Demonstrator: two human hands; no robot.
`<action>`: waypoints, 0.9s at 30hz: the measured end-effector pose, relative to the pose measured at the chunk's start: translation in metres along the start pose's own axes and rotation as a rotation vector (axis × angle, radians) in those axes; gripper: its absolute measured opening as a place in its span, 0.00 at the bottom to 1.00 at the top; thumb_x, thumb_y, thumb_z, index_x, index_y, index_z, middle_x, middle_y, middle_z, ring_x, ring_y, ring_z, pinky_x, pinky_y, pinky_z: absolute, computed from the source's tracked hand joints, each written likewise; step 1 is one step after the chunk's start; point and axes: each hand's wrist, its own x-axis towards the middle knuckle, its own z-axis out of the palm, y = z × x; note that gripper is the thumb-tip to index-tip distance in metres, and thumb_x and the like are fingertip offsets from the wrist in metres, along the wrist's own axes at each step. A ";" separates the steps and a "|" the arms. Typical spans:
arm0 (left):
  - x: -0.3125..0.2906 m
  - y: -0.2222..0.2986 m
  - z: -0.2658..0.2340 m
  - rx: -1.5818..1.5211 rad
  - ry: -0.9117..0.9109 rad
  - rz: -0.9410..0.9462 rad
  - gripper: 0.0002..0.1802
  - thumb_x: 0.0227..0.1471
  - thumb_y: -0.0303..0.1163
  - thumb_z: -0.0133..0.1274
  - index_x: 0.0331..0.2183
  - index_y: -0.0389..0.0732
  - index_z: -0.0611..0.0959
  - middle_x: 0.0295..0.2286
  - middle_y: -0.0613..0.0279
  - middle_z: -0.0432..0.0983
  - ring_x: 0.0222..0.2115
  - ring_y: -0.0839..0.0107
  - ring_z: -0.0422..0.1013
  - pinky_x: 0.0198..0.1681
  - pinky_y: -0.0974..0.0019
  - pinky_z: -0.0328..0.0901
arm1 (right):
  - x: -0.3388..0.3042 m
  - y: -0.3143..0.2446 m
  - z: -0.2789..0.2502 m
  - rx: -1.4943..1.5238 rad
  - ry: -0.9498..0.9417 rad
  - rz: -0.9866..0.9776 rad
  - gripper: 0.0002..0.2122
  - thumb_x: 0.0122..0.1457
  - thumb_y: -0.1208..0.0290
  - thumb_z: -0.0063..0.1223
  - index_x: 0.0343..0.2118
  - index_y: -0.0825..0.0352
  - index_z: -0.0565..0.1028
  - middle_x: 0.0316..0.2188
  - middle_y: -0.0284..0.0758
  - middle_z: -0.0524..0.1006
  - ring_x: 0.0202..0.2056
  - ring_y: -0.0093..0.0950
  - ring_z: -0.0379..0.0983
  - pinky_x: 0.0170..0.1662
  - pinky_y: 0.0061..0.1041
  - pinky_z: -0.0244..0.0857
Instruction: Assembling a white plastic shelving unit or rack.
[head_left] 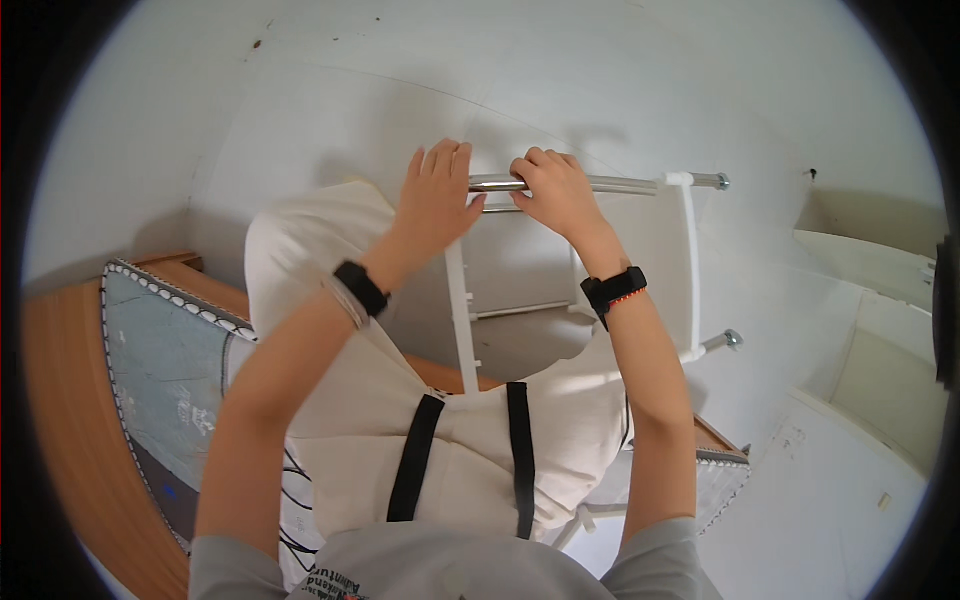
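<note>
A white frame with shiny metal tubes lies across in front of me, between my knees. My left hand [435, 200] is at the left end of the upper metal tube [625, 186], fingers reaching over its far side and thumb on the near side. That end of the tube is hidden under the hand. Farther right along the same tube, my right hand [555, 195] has its fingers curled round it. A second thin tube [500, 209] runs just below. The left white side post [461, 320] drops from near my left hand; the right white side piece [690, 265] stands beyond my right hand.
Metal tube ends [722, 340] stick out at the frame's right side. A grey-blue padded seat with a studded edge [165, 340] and a wooden surface [65, 400] are at the left. White open boxes or panels [865, 262] stand at the right on the pale floor [760, 450].
</note>
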 end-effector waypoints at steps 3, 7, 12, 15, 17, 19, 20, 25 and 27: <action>-0.026 0.018 0.003 -0.069 0.072 -0.217 0.40 0.40 0.34 0.55 0.51 0.29 0.54 0.50 0.41 0.51 0.53 0.45 0.47 0.55 0.49 0.46 | 0.018 -0.005 0.011 0.041 0.089 -0.141 0.08 0.42 0.69 0.56 0.26 0.62 0.71 0.26 0.29 0.71 0.31 0.31 0.69 0.38 0.31 0.61; -0.033 0.038 0.019 -0.078 0.173 -0.410 0.40 0.40 0.29 0.55 0.50 0.26 0.52 0.51 0.41 0.47 0.53 0.42 0.44 0.55 0.48 0.44 | 0.033 -0.023 0.008 0.098 -0.207 0.068 0.09 0.43 0.64 0.55 0.23 0.63 0.72 0.22 0.33 0.73 0.25 0.34 0.71 0.29 0.31 0.64; -0.016 0.037 0.037 -0.105 0.287 -0.348 0.37 0.39 0.22 0.51 0.50 0.26 0.53 0.51 0.41 0.47 0.54 0.41 0.42 0.56 0.47 0.43 | 0.018 -0.010 0.017 0.030 -0.104 0.171 0.10 0.44 0.61 0.52 0.16 0.64 0.73 0.17 0.40 0.73 0.20 0.37 0.72 0.23 0.32 0.64; -0.004 0.036 0.044 -0.076 0.185 -0.226 0.33 0.37 0.18 0.47 0.49 0.25 0.57 0.49 0.37 0.50 0.53 0.39 0.42 0.55 0.46 0.43 | 0.008 -0.001 0.017 0.044 -0.121 0.273 0.10 0.43 0.62 0.52 0.17 0.64 0.73 0.18 0.39 0.74 0.22 0.37 0.72 0.25 0.32 0.65; 0.001 0.033 0.047 -0.106 0.173 -0.121 0.31 0.36 0.17 0.46 0.47 0.25 0.59 0.49 0.37 0.51 0.52 0.39 0.41 0.55 0.46 0.42 | 0.003 0.001 0.012 0.048 -0.116 0.312 0.09 0.43 0.63 0.52 0.18 0.64 0.73 0.19 0.39 0.74 0.22 0.37 0.73 0.25 0.33 0.65; 0.005 0.035 0.050 -0.094 0.147 -0.110 0.32 0.37 0.17 0.46 0.48 0.27 0.59 0.50 0.38 0.50 0.53 0.39 0.41 0.55 0.46 0.43 | -0.004 0.003 0.007 0.055 -0.113 0.348 0.09 0.43 0.63 0.52 0.19 0.64 0.73 0.19 0.39 0.74 0.23 0.37 0.73 0.26 0.33 0.66; 0.005 0.037 0.050 -0.083 0.124 -0.111 0.33 0.37 0.18 0.46 0.49 0.29 0.58 0.50 0.40 0.49 0.53 0.39 0.41 0.54 0.45 0.44 | -0.009 0.003 0.006 0.046 -0.081 0.349 0.09 0.43 0.63 0.52 0.19 0.64 0.73 0.19 0.39 0.75 0.24 0.37 0.73 0.27 0.33 0.66; -0.003 0.069 0.049 -0.017 0.203 -0.250 0.30 0.37 0.22 0.51 0.46 0.33 0.63 0.51 0.38 0.47 0.53 0.37 0.42 0.53 0.44 0.46 | -0.023 0.003 -0.009 0.064 -0.185 0.381 0.06 0.42 0.67 0.53 0.23 0.62 0.77 0.23 0.36 0.76 0.27 0.35 0.75 0.29 0.32 0.68; 0.000 0.073 0.048 -0.001 0.198 -0.269 0.29 0.37 0.24 0.52 0.45 0.35 0.65 0.51 0.38 0.46 0.53 0.37 0.42 0.52 0.43 0.47 | -0.021 0.008 -0.012 0.094 -0.279 0.313 0.07 0.42 0.67 0.54 0.24 0.62 0.77 0.24 0.36 0.77 0.28 0.35 0.75 0.30 0.32 0.68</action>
